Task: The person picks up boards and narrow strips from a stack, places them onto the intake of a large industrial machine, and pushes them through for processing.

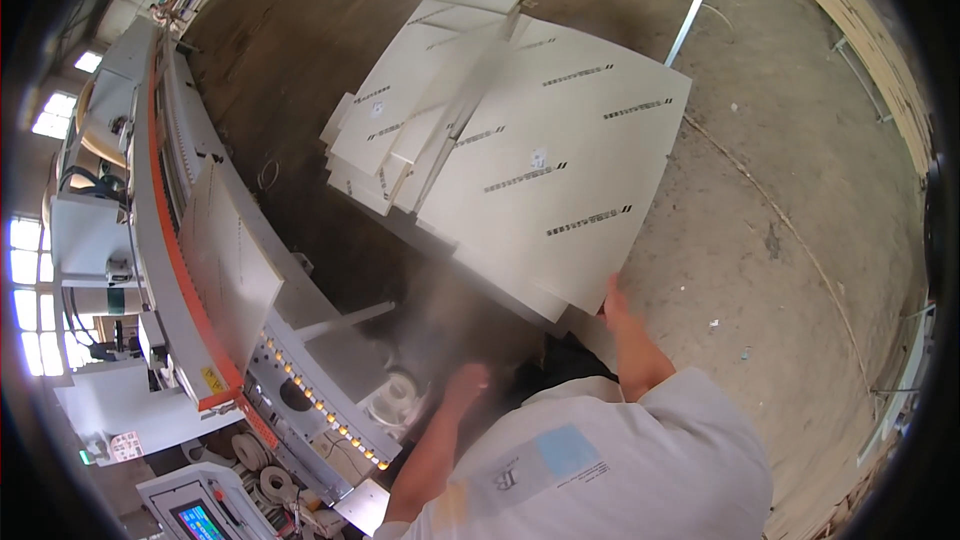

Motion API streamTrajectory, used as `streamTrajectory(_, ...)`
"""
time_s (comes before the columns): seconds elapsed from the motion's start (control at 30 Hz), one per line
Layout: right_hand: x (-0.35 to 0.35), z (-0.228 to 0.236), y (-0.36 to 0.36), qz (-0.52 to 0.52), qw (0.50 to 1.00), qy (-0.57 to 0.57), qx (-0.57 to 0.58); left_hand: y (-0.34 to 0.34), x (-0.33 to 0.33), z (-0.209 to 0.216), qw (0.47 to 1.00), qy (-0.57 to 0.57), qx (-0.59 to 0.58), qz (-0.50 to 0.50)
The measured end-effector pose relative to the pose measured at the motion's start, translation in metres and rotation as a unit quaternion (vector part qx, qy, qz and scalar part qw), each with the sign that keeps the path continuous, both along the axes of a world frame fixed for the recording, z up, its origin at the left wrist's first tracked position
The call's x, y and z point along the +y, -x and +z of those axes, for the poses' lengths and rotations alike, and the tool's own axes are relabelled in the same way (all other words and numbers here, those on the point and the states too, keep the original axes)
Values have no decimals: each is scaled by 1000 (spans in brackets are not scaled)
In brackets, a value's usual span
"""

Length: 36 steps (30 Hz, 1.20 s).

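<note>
A large pale panel (590, 140) with rows of dark print lies on top of a stack in front of me. My right hand (615, 302) is at its near right corner, thumb along the edge and the other fingers mostly out of sight, gripping it. Lower and to the left, my left hand (470, 378) hangs between the stack and the machine, apart from the panels. Its fingers are blurred. Smaller pale panels (405, 90) are piled unevenly on the stack's left side.
Along the left runs a long machine with an orange strip (180, 240), a pale panel (230, 270) standing on it and a row of yellow rollers (320, 402). A control screen (198, 520) glows at lower left. A metal frame (688, 20) rises behind the stack; boards (870, 50) are piled far right.
</note>
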State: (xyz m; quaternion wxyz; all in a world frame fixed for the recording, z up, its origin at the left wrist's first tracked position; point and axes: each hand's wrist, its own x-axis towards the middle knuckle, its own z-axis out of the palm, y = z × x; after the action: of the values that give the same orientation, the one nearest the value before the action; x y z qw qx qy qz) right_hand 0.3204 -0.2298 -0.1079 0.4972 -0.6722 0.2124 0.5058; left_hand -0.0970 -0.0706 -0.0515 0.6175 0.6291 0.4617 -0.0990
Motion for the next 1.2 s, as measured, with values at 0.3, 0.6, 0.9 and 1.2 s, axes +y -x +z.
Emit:
streamTrajectory(0.3,-4,-1,57,-97,993,-40,52,-197,62,-82,865,316,-104,375)
streamTrajectory(0.6,-26,25,72,138,973,-117,143,-175,58,-11,853,242,-107,449)
streamTrajectory(0.9,-1,37,4,-88,983,-139,78,-37,46,48,870,104,-14,481)
streamTrajectory(1.2,56,62,16,-251,952,-166,57,114,-2,17,850,-271,90,442)
